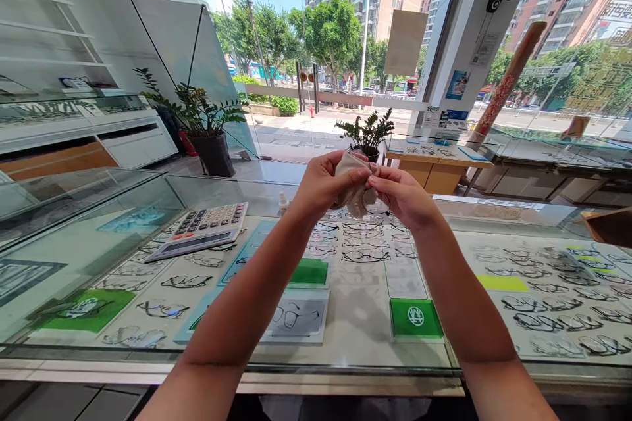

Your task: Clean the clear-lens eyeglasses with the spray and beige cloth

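"Where are the glasses [377,202]?"
"Held above the desk [355,378], left grip [323,183] pinching the cloth [353,197] against them, right grip [401,194] pinching their frame."
"Best way to wipe?"
"Lightly, I'd say, steadying them so nothing bends."

A calculator [207,225] lies on the glass display case [355,325], a potted plant [211,145] standing beyond.

round white emblem [416,316] on green card [399,325], lettering illegible

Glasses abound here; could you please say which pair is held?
The thin-rimmed pair with the beige cloth, between left hand and right hand; the others lie on display.
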The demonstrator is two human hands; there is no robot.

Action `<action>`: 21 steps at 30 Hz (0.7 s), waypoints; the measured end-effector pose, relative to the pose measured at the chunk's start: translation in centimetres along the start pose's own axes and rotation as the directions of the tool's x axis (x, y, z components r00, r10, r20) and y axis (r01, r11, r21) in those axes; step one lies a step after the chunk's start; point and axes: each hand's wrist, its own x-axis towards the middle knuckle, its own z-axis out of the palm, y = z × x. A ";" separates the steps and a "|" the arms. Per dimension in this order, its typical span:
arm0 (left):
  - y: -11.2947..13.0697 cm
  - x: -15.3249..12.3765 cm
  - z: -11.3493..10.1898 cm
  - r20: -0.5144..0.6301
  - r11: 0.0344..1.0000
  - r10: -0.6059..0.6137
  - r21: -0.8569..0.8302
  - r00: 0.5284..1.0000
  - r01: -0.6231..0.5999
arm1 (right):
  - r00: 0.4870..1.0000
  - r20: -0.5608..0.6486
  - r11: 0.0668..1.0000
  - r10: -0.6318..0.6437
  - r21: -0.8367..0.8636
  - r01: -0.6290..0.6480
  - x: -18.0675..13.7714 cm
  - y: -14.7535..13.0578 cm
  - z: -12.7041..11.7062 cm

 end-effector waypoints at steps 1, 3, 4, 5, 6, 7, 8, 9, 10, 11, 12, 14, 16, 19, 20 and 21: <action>-0.3 0.0 0.3 -0.047 1.000 0.020 0.000 0.999 -0.020 | 1.000 0.013 1.000 -0.003 0.002 0.003 0.0 0.1 0.1; -0.6 -0.1 0.8 -0.120 0.998 0.056 -0.004 0.991 -0.057 | 0.999 0.035 1.000 -0.017 -0.011 0.017 0.0 0.2 0.2; -0.6 -0.2 1.1 -0.137 0.998 0.067 -0.009 0.988 -0.068 | 0.999 0.040 0.999 -0.025 -0.026 0.026 0.0 0.2 0.1; -0.5 -0.2 1.2 -0.138 0.997 0.070 -0.021 0.988 -0.073 | 0.999 0.042 0.998 -0.034 -0.046 0.036 0.1 0.2 0.1; -0.4 -0.2 1.3 -0.127 0.997 0.063 -0.040 0.990 -0.069 | 0.998 0.039 0.997 -0.044 -0.067 0.047 0.1 0.2 0.0; -0.3 -0.2 1.4 -0.109 0.996 0.049 -0.065 0.993 -0.056 | 0.998 0.036 0.995 -0.053 -0.086 0.056 0.2 0.2 -0.1; -0.1 -0.2 1.3 -0.087 0.995 0.028 -0.093 0.996 -0.036 | 0.998 0.035 0.993 -0.059 -0.101 0.063 0.2 0.2 -0.2; 0.1 -0.1 1.3 -0.065 0.993 0.003 -0.120 0.998 -0.011 | 0.997 0.037 0.992 -0.063 -0.111 0.067 0.2 0.2 -0.3; 0.2 -0.1 1.2 -0.049 0.989 -0.018 -0.146 0.999 0.011 | 0.997 0.040 0.991 -0.064 -0.115 0.068 0.3 0.3 -0.4; 0.4 0.0 1.1 -0.039 0.985 -0.034 -0.172 0.999 0.027 | 0.997 0.041 0.991 -0.063 -0.115 0.067 0.3 0.3 -0.4; 0.5 0.0 1.0 -0.032 0.979 -0.045 -0.199 0.998 0.038 | 0.997 0.040 0.992 -0.060 -0.111 0.064 0.4 0.3 -0.4; 0.6 0.0 0.8 -0.028 0.969 -0.059 -0.244 0.998 0.051 | 0.998 0.029 0.993 -0.053 -0.102 0.056 0.4 0.3 -0.4; 0.6 -0.1 0.8 -0.021 0.963 -0.076 -0.260 0.997 0.068 | 0.998 0.010 0.994 -0.057 -0.096 0.057 0.5 0.4 -0.3; 0.3 -0.2 1.0 0.023 0.963 -0.103 -0.247 0.994 0.105 | 0.997 -0.005 0.994 -0.073 -0.083 0.072 0.5 0.4 -0.2; 0.2 -0.2 1.0 0.036 0.964 -0.102 -0.242 0.994 0.108 | 0.997 -0.005 0.994 -0.078 -0.077 0.077 0.5 0.4 -0.1; 0.1 -0.1 1.0 0.040 0.966 -0.098 -0.237 0.994 0.105 | 0.997 -0.005 0.994 -0.083 -0.071 0.082 0.5 0.4 -0.1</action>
